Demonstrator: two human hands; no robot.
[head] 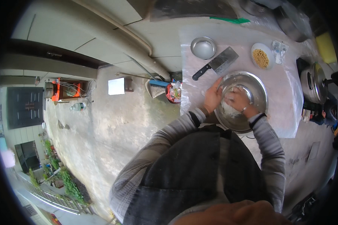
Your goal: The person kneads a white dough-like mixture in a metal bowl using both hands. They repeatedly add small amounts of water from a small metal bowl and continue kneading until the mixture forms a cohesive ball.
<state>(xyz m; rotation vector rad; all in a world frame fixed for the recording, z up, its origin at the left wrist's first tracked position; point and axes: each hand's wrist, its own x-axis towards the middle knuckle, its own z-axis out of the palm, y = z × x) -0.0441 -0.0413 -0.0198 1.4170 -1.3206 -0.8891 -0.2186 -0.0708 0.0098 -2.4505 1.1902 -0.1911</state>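
Observation:
A wide stainless steel bowl (260,92) stands at the near edge of a plastic-covered table. My left hand (213,97) grips its left rim, thumb towards the inside. Down in the bowl, my right hand (238,100) presses into a whitish flour or dough mass (228,110). The fingers of that hand are blurred and partly hidden, so their grip is unclear. Beyond the bowl lies a cleaver (221,62) with a black handle, its blade pointing away to the right. A small metal bowl (203,47) sits behind the cleaver's handle.
A white bowl of peanut-like pieces (260,58) stands at the back right beside a small plastic packet (279,52). A lidded pot (314,83) is off the table's right side. On the left, a red waste bin (173,97) and dustpan (155,88) stand on the concrete floor.

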